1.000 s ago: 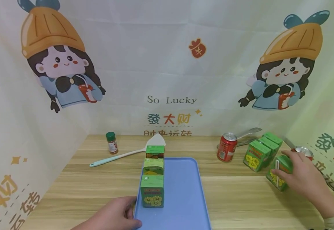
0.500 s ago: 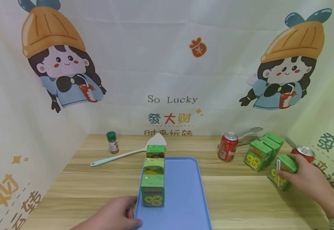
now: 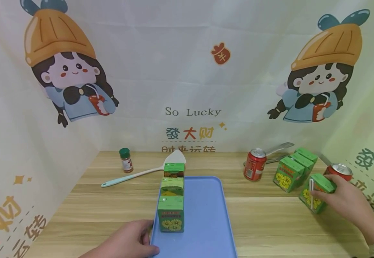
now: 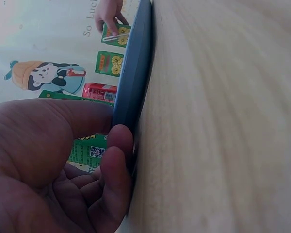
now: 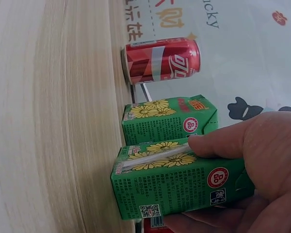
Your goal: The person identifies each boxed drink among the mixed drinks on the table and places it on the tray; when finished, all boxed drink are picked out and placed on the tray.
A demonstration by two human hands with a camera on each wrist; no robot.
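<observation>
My left hand (image 3: pixel 127 239) pinches the left rim of a blue tray (image 3: pixel 206 215), thumb on the inner side and fingertips at the outside and underside, as the left wrist view shows. Along that side of the tray stand three green drink cartons (image 3: pixel 171 216) in a row, front to back. On the right, my right hand (image 3: pixel 348 204) grips another green drink carton (image 5: pixel 177 182) with yellow flowers and a white straw on its front. The thumb lies on the straw face; the other fingers are mostly hidden behind. The carton stands slightly tilted, at or close to the table.
Behind the held carton is a group of green cartons (image 3: pixel 288 175). One red can (image 3: pixel 254 166) stands left of them; another red can (image 3: pixel 338 172) is partly hidden by my right hand. A spatula (image 3: pixel 138 173), a green-capped spice jar (image 3: pixel 125 161) and metal utensils (image 3: pixel 280 147) lie farther back.
My right hand has shifted slightly right and down around the carton, whose top now shows more. The carton itself has barely moved. My left hand and the tray stay in place.
</observation>
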